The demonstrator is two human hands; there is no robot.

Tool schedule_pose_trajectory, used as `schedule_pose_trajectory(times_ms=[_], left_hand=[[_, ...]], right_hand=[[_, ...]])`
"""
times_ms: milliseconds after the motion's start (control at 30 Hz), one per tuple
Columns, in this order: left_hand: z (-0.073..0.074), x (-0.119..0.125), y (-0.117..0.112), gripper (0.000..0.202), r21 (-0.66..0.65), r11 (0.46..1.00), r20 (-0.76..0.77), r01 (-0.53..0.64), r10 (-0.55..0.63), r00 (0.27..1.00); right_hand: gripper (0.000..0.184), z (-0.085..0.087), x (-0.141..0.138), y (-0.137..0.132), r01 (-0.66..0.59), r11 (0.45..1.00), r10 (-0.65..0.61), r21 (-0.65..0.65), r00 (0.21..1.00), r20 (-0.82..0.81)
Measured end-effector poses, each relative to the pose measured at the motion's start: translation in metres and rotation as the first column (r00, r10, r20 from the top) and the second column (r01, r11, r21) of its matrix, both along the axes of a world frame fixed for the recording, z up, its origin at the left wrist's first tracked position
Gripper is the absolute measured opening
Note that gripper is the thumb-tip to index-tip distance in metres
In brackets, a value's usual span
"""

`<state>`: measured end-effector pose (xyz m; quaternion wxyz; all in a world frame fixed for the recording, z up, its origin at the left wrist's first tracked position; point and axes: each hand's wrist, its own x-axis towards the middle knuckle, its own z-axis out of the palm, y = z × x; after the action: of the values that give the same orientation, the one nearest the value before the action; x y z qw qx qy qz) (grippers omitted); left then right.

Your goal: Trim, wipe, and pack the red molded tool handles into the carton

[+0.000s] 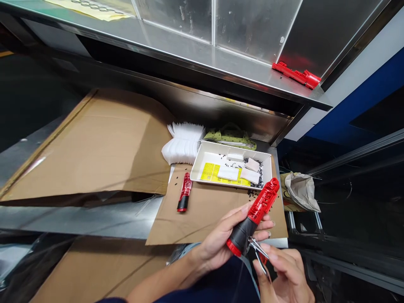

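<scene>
— Head view: which things are being held?
— Left hand (217, 246) is gripping a red-black tool (254, 216) over the counter (94, 219) edge, near the tray (202, 162); right hand (284, 275) is pinching tweezers (258, 249) against its black end.

no text can be read. the yellow label (215, 173) in the tray (234, 148) carries dark print too small to make out. the yellow sheet (94, 9) on the shelf (189, 46) shows only printed rings. the mark on the paper bag (300, 188) is blurred.
</scene>
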<state>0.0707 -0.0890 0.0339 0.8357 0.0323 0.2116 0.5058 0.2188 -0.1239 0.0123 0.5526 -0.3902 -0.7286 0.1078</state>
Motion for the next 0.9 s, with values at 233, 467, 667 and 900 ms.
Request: schedule_pose_trajectory(times_ms=[233,467,667,900], left_hand=[[0.0009,0.0007,-0.0005,0.037,0.0,1.0,-0.057,0.015,-0.015,0.998],[0.0012,0.0004,-0.0033,0.043,0.016,1.0,-0.095,0.011,-0.009,0.995],[0.0019,0.0012,-0.0017,0.038,0.057,0.998,-0.075,0.03,-0.025,0.997],[0.0039,0.0014,0.0004,0.027,-0.023,1.0,0.012,0.02,-0.02,1.0]], right_hand=[[0.025,0.0031,-0.0005,0.0004,-0.027,1.0,0.027,-0.008,0.999,0.022],[0.024,0.0043,-0.003,-0.0004,-0.026,1.0,0.026,0.002,1.0,-0.004],[0.017,0.0044,0.0002,-0.0019,0.036,0.998,-0.034,0.051,0.998,-0.044],[0.016,0.0045,0.0025,-0.004,0.115,0.993,-0.115,0.002,0.993,-0.034]])
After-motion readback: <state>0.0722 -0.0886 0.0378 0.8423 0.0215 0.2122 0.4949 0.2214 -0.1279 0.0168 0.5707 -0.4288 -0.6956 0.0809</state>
